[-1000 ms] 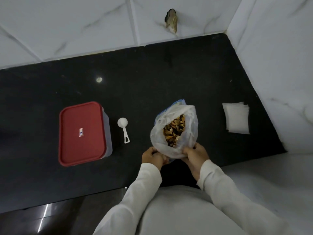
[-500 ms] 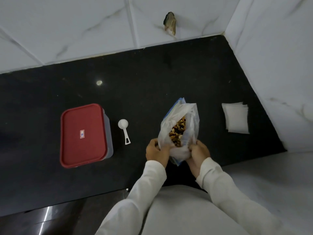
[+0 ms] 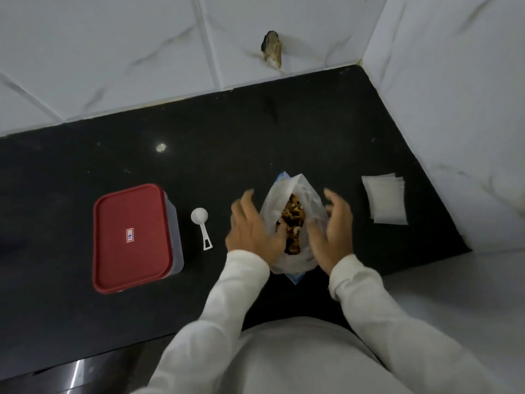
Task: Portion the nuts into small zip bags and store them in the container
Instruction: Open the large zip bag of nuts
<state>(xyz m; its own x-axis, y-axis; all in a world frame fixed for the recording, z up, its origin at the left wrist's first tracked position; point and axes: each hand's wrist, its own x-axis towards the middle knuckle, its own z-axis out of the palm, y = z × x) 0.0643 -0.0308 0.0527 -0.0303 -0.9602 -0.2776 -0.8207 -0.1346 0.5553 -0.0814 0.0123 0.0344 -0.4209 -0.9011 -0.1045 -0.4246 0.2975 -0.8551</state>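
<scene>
Mouth-up clear plastic bag of mixed nuts (image 3: 301, 186) on black counter (image 3: 227, 137)
left hand (image 3: 252, 231) & right hand (image 3: 332, 228) flank it, fingers spread, gripping nothing; white plastic scoop (image 3: 199, 216) lies nearer left hand, handle twd person

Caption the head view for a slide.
Left hand and right hand flank an open nut bag; scoop, red-lidded container and zip bags lie on the counter.
</scene>
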